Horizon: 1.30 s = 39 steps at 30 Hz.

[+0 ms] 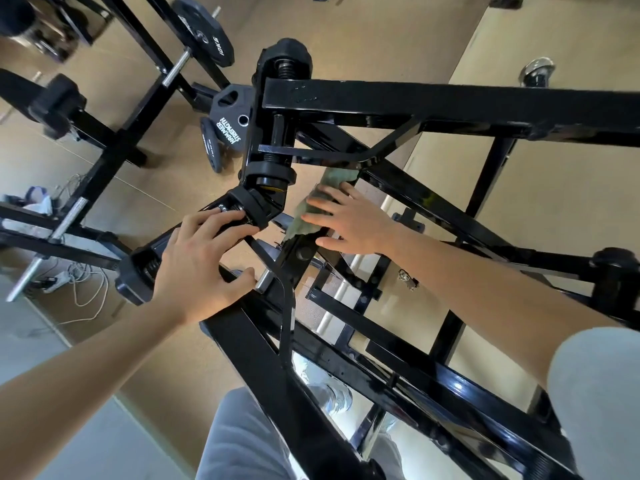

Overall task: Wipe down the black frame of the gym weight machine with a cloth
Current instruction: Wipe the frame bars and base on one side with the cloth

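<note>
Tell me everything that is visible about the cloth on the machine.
The cloth is a soft, dull grey-green fabric, crumpled and folded rather than spread flat. It lies along a slanted bar of the black frame. The right hand presses on its middle with straight fingers, so only its upper and lower ends show.

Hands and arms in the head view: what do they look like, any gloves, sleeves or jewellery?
Both are a person's bare hands. The left hand and right hand wear no gloves, and no rings or watch show. Both forearms are uncovered. On the right arm, light grey fabric, seemingly a short sleeve, begins near the picture's edge.
</note>
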### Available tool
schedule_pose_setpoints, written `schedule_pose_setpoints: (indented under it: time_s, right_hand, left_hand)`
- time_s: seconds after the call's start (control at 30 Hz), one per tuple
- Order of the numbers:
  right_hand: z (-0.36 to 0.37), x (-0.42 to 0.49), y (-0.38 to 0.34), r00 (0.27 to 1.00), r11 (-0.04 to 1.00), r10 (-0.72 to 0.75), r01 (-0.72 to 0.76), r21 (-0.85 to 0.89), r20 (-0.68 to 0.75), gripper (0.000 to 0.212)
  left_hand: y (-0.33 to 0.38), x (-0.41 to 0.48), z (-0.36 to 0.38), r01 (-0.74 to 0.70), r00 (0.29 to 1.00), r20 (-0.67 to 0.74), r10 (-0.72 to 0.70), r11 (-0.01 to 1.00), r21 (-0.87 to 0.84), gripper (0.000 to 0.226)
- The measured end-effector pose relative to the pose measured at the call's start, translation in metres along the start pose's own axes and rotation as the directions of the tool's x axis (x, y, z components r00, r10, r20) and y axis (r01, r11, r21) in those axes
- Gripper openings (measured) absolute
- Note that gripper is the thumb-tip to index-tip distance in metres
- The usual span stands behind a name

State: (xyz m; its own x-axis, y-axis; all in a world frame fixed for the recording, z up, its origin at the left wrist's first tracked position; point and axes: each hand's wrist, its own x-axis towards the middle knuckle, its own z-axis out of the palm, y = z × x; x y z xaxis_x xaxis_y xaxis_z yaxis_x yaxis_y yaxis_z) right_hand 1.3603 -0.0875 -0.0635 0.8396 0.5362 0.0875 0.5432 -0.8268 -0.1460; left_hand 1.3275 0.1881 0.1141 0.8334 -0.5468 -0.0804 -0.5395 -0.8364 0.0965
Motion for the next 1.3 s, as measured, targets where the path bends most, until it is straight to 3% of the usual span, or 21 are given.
schedule_pose_setpoints:
  time_s: [0.17, 0.4, 0.57, 0.73, 0.87, 1.03, 1.17, 1.3]
  right_hand:
    - [0.003, 0.0, 0.002, 0.948, 0.945, 0.315, -0.31, 0.11, -0.041, 0.062]
    - [0.033, -0.016, -0.043, 0.874, 0.766, 0.485, -0.411, 0.495, -0.025, 0.06]
    - [0.033, -0.015, -0.06, 0.764, 0.424, 0.624, -0.505, 0.752, 0.162, 0.067]
    - [0.029, -0.012, -0.07, 0.665, -0.033, 0.666, -0.427, 0.904, 0.338, 0.061]
    - [0.032, -0.026, -0.088, 0.675, -0.188, 0.627, -0.353, 0.917, 0.389, 0.052]
    - [0.04, -0.046, -0.117, 0.759, -0.068, 0.549, -0.378, 0.923, 0.351, 0.047]
    - [0.045, -0.06, -0.138, 0.822, 0.183, 0.488, -0.426, 0.886, 0.294, 0.032]
    - [0.06, -0.071, -0.179, 0.858, 0.332, 0.365, -0.484, 0.81, 0.363, 0.037]
  left_hand:
    - [0.0, 0.0, 0.0, 0.005, 1.0, -0.003, -0.005, 1.0, 0.011, 0.062]
    - [0.002, 0.0, -0.001, 0.008, 1.0, 0.001, -0.008, 1.0, 0.01, 0.062]
    - [0.002, 0.0, -0.002, 0.007, 1.0, 0.007, -0.007, 1.0, 0.017, 0.064]
    - [0.003, -0.001, -0.003, 0.016, 1.0, 0.01, -0.016, 1.0, -0.002, 0.064]
    - [0.001, -0.001, -0.002, 0.007, 1.0, 0.003, -0.007, 1.0, 0.004, 0.064]
    - [-0.001, -0.001, 0.001, -0.003, 1.0, -0.011, 0.003, 1.0, 0.008, 0.062]
    - [-0.001, -0.001, 0.003, -0.004, 1.0, -0.025, 0.004, 1.0, 0.011, 0.062]
    - [-0.001, -0.002, 0.003, 0.008, 0.999, -0.033, -0.008, 1.0, 0.007, 0.061]
